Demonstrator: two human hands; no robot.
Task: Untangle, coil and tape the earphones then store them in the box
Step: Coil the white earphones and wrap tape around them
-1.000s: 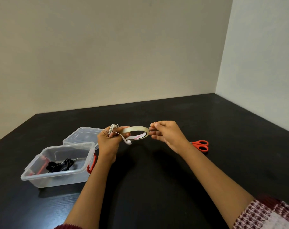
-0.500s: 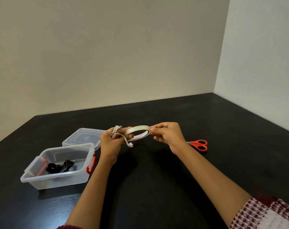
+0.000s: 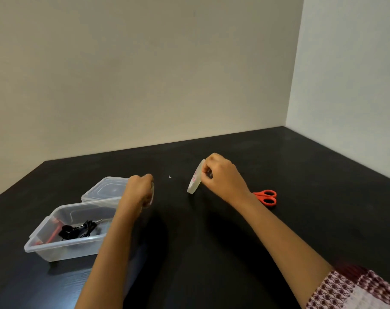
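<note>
taping step: pinches tape roll (image 3: 194,178) in right hand (image 3: 220,177), clutches earphones (image 3: 153,191) (barely visible) in left hand (image 3: 137,190); probably needs scissors (image 3: 265,197) next.

The back of the left hand (image 3: 137,190) faces us and hides its fingers; of the earphones (image 3: 152,194) it grips we see only a pale, blurred sliver at its right edge. The right hand (image 3: 223,177) covers the upper right side of the tape roll (image 3: 194,180) it pinches. The scissors (image 3: 265,197) show red handles only, with the blades behind the wrist. The left forearm hides the right end of the box (image 3: 62,248). The black tangle (image 3: 78,230) inside is too small to make out.
</note>
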